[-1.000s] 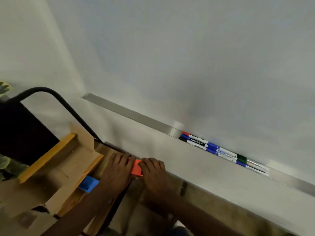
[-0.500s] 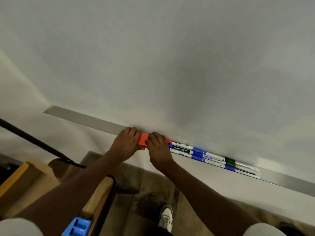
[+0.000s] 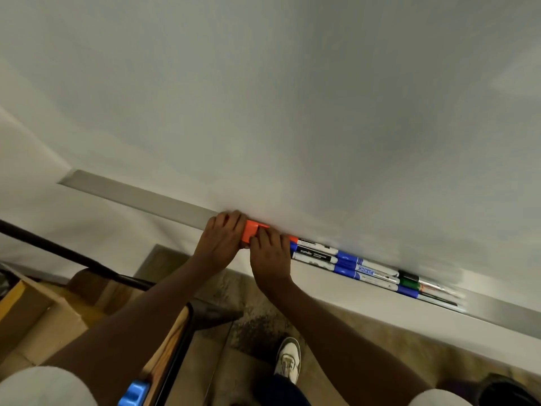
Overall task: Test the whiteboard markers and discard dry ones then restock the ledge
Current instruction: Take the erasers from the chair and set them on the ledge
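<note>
The markers [image 3: 355, 265] lie lengthwise in a tight bunch on the metal ledge [image 3: 140, 194] under the whiteboard [image 3: 292, 98], packed side by side and end to end, with red, blue, green and black caps showing and white barrels between them. The nearest ends sit right against your right hand [image 3: 269, 253]. Just left of them, on the same ledge, is an orange block [image 3: 252, 229], and you hold it between both hands. Your left hand [image 3: 224, 235] curls its fingers round the block's left end, and your right hand curls its fingers over the right end, knuckles toward the camera. The block touches the bottom edge of the whiteboard. Left of your hands the ledge runs on bare to its end. Below it you can see patterned floor [image 3: 257, 326], your light shoe [image 3: 288, 358], a black tube [image 3: 58, 250] slanting across, a cardboard box [image 3: 44, 317] at the lower left, and a blue plastic piece [image 3: 134, 394] at the bottom edge.
</note>
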Motion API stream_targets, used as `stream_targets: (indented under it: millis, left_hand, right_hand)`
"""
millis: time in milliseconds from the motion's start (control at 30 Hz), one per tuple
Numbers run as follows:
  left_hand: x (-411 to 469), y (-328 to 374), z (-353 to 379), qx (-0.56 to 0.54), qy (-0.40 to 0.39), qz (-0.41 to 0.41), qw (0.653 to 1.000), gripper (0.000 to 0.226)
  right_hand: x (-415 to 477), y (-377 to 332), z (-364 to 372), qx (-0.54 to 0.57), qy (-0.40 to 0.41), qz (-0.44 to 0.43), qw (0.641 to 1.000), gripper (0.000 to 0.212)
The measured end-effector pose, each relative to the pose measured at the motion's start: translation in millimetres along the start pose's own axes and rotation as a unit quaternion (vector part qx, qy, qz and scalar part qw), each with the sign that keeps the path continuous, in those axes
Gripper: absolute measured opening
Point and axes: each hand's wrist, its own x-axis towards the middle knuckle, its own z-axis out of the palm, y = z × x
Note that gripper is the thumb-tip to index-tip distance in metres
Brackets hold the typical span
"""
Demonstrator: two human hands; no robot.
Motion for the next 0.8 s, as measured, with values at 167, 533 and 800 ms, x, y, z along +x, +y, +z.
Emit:
stream_targets:
  millis: [167, 533, 800]
  left_hand:
    - [-1.7, 2.7, 10.1, -0.029, -0.011, -0.015, 0.999, 0.071]
    - [-9.1, 17.2, 17.0, -0.01, -0.02, -0.011, 1.0, 0.063]
    - [-12.1, 22.4, 12.0, -0.02, -0.019, 0.005, 1.0, 0.05]
  right_hand:
    - [-3.7, -3.9, -1.8, 0.012, 0.007, 0.037, 0.999, 0.019]
    - [-4.8, 3.4, -2.2, 0.013, -0.002, 0.057, 0.998, 0.016]
    - [-8.0, 10.7, -8.1, 0.025, -0.021, 0.05, 0.998, 0.024]
